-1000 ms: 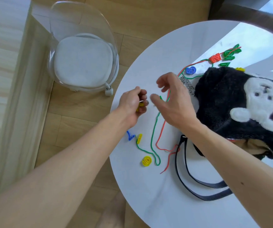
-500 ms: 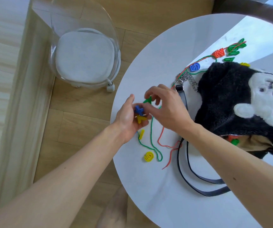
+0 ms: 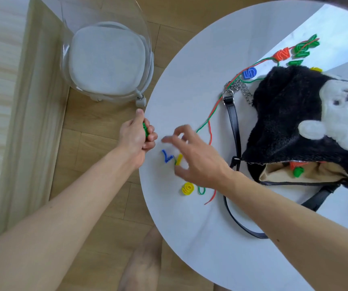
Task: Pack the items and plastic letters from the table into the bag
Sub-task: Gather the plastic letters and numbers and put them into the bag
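The step in hand looks like gathering the loose plastic letters at the near edge of the desk [image 3: 189, 70] for the bag [image 3: 290, 114]. The left hand [image 3: 137, 137] curls round a green piece [image 3: 145, 129] at the desk's rim. The right hand [image 3: 198, 160] hangs with fingers spread and holds nothing, just above a blue letter [image 3: 166, 156] and a yellow piece [image 3: 179, 159]. It is blurred, so I cannot tell whether a fingertip touches them. A yellow coil piece [image 3: 187, 188] lies just beside that hand, near the end of a red cord [image 3: 210, 135].

The bag lies to the right of both hands, its zip mouth [image 3: 307, 175] open, with a green and a red piece inside. A blue number [image 3: 249, 72] and more letters lie beyond, well apart from the hands.

The next move probably calls for a fine pinch on the thin, flat blue letter, then a carry to the open mouth.
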### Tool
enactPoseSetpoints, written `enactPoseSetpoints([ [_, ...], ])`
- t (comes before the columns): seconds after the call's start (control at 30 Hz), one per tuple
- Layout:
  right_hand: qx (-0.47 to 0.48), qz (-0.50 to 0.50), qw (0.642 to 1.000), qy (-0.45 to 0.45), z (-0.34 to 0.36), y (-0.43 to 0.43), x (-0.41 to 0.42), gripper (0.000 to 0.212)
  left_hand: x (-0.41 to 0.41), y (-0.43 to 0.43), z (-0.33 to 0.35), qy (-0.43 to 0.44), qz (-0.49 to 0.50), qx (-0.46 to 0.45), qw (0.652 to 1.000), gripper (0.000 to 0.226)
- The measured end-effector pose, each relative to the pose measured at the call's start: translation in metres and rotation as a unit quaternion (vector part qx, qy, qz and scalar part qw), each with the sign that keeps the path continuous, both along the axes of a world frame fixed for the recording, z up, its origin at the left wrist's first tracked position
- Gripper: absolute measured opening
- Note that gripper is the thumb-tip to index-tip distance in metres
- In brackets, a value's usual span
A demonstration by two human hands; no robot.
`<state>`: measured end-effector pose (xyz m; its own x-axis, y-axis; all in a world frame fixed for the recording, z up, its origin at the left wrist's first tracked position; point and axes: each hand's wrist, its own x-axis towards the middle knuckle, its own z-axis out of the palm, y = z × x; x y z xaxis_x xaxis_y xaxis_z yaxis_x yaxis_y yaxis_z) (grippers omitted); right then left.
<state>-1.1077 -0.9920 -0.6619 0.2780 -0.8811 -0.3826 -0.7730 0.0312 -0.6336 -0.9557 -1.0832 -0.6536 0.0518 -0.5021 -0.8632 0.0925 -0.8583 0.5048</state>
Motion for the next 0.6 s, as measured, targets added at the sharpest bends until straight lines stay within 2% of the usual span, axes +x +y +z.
enactPoseSetpoints([
  [0.07,-0.007,0.143,0.984,0.102,-0.012,0.009,0.005,0.085,0.006,0.010,-0.003,-0.010,-0.001,0.010,1.000,0.045],
  [0.1,-0.016,0.174,0.975,0.134,-0.017,0.011,0.009,0.086,0.008,0.016,-0.005,-0.016,-0.002,0.014,1.000,0.045],
  [0.2,-0.028,0.189,0.968,0.165,-0.021,0.015,0.011,0.062,0.010,0.030,-0.008,-0.024,0.001,0.022,0.999,0.044],
  [0.3,-0.034,0.207,0.965,0.154,-0.022,0.018,0.005,0.031,0.007,0.041,-0.008,-0.025,0.004,0.030,0.999,0.044],
  [0.33,-0.035,0.208,0.966,0.148,-0.022,0.020,0.004,0.026,0.006,0.044,-0.008,-0.025,0.004,0.031,0.999,0.044],
  [0.5,-0.003,0.167,0.977,0.131,-0.018,0.022,0.002,0.026,-0.001,0.054,-0.005,-0.022,-0.012,0.041,0.999,0.042],
  [0.6,-0.005,-0.019,0.999,0.036,-0.004,0.016,-0.009,0.024,-0.004,0.056,-0.002,-0.008,-0.050,0.055,0.997,0.042],
])
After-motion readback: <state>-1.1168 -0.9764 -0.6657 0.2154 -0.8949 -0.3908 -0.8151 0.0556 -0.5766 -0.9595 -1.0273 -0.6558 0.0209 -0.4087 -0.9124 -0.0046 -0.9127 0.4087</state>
